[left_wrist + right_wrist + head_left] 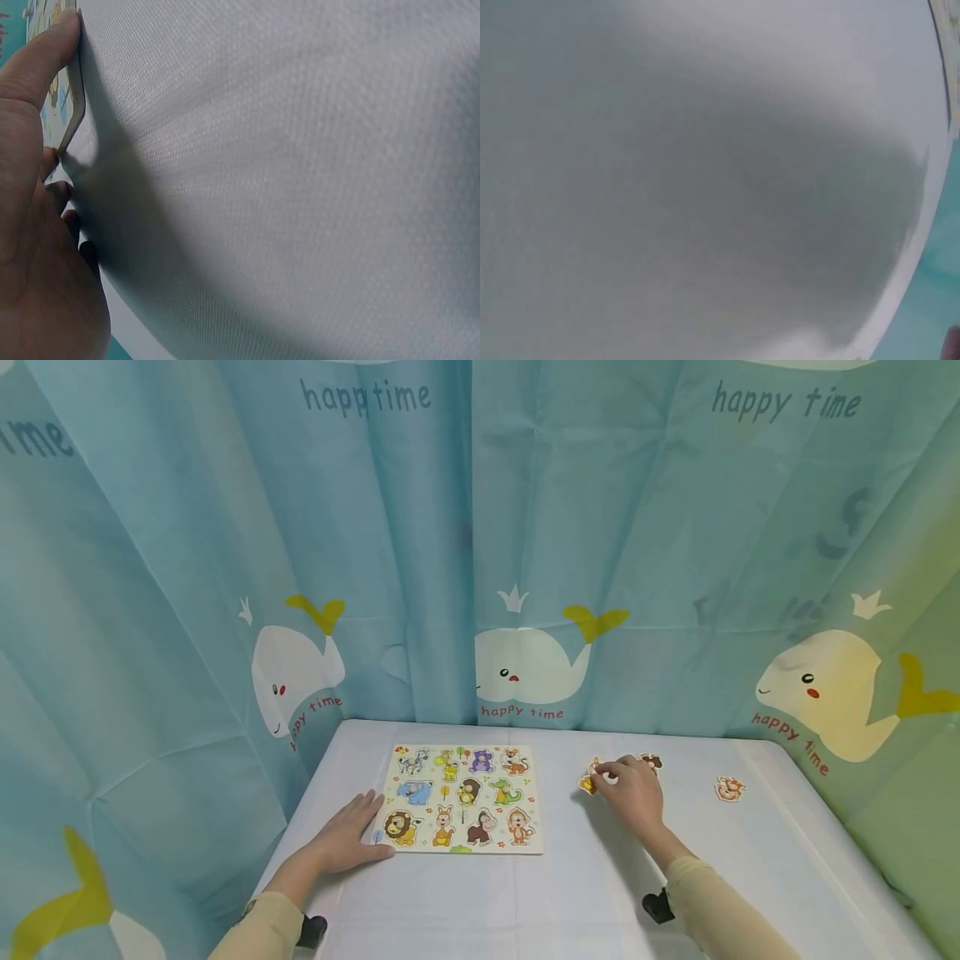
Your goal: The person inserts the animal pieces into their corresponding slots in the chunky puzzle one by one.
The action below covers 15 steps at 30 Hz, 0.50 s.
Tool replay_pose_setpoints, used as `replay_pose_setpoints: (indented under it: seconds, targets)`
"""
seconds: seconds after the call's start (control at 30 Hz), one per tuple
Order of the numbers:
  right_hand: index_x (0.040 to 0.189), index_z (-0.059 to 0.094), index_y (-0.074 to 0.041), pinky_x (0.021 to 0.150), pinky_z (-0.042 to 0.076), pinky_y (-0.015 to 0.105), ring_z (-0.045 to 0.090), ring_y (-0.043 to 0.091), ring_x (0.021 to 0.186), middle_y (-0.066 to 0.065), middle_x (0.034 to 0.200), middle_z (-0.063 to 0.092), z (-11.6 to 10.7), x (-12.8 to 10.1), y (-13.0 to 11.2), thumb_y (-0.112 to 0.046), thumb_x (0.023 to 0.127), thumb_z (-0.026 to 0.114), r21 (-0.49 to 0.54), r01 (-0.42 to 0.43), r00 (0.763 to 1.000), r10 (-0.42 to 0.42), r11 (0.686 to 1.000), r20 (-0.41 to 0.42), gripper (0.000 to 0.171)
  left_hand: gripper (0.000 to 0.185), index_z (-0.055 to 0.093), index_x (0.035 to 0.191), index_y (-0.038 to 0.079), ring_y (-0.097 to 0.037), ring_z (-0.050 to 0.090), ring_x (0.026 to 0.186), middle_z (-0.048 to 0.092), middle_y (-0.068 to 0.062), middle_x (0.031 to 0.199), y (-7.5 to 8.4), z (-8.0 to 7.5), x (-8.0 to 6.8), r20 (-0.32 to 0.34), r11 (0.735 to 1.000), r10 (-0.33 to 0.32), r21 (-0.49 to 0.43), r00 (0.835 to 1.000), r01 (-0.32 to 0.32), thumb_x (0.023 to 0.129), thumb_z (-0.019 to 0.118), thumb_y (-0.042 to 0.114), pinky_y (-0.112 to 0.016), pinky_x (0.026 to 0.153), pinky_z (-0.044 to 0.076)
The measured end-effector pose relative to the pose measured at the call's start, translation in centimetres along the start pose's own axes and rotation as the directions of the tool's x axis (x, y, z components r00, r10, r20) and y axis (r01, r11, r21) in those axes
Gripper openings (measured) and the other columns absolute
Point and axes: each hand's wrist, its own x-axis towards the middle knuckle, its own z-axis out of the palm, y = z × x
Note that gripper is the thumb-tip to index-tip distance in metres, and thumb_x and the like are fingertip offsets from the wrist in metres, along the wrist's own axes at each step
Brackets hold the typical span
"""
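Note:
A flat wooden animal puzzle board lies on the table, covered with colourful animals such as a lion, an elephant and a crocodile. My left hand rests along its left edge, fingers stretched, thumb at the near corner. In the left wrist view the thumb presses on the board's rim. To the right of the board, my right hand pinches a small orange-yellow puzzle piece between thumb and fingers, which partly cover it. The right wrist view catches mostly shadowed cloth, with a fingertip in the lower corner.
Just behind the right hand lies a brown puzzle piece, partly hidden. Farther right is an orange-and-white animal piece. A white cloth covers the table. Blue curtains printed with whales hang behind it and at both sides.

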Motion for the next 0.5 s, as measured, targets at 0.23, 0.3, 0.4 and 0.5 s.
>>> replay_pose_setpoints:
  seconds: [0.23, 0.3, 0.4, 0.5]
  targets:
    - [0.1, 0.081, -0.011, 0.055, 0.039, 0.029, 0.05, 0.014, 0.068, -0.003, 0.078, 0.057, 0.3, 0.1, -2.2, -0.021, 0.089, 0.08, 0.084, -0.016, 0.994, 0.006, 0.996, 0.113, 0.015, 0.105, 0.031, 0.16, 0.004, -0.046, 0.015, 0.153, 0.022, -0.021, 0.167, 0.0, 0.1, -0.2, -0.009, 1.0, -0.002, -0.004, 1.0, 0.002, 0.082, 0.08, 0.056, -0.067, 0.12, 0.018]
    - [0.101, 0.081, -0.012, 0.054, 0.037, 0.028, 0.048, 0.013, 0.066, -0.004, 0.075, 0.056, 0.5, 0.1, -2.8, -0.021, 0.089, 0.08, 0.094, -0.01, 0.991, -0.003, 0.996, 0.135, 0.015, 0.105, 0.031, 0.16, 0.004, -0.045, 0.015, 0.153, 0.022, -0.021, 0.167, 0.0, 0.1, -0.2, -0.01, 1.0, -0.005, 0.0, 1.0, 0.005, 0.082, 0.079, 0.056, -0.067, 0.12, 0.018]
    - [0.1, 0.081, -0.013, 0.054, 0.037, 0.028, 0.048, 0.012, 0.065, -0.007, 0.073, 0.056, 0.9, -0.1, -3.8, -0.021, 0.089, 0.08, 0.104, 0.025, 0.989, -0.039, 0.994, 0.14, 0.013, 0.105, 0.031, 0.16, 0.004, -0.045, 0.015, 0.153, 0.022, -0.021, 0.167, 0.0, 0.1, -0.1, -0.005, 1.0, -0.007, 0.0, 1.0, 0.007, 0.082, 0.079, 0.056, -0.067, 0.12, 0.018]
    - [0.096, 0.081, -0.015, 0.055, 0.04, 0.027, 0.049, 0.011, 0.068, -0.009, 0.074, 0.057, 1.4, -0.2, -4.8, -0.022, 0.088, 0.082, 0.109, 0.077, 0.988, -0.091, 0.991, 0.128, 0.011, 0.106, 0.031, 0.161, 0.005, -0.044, 0.014, 0.153, 0.022, -0.02, 0.167, 0.1, 0.0, -0.1, -0.001, 1.0, -0.011, -0.002, 1.0, 0.011, 0.082, 0.079, 0.056, -0.066, 0.12, 0.017]
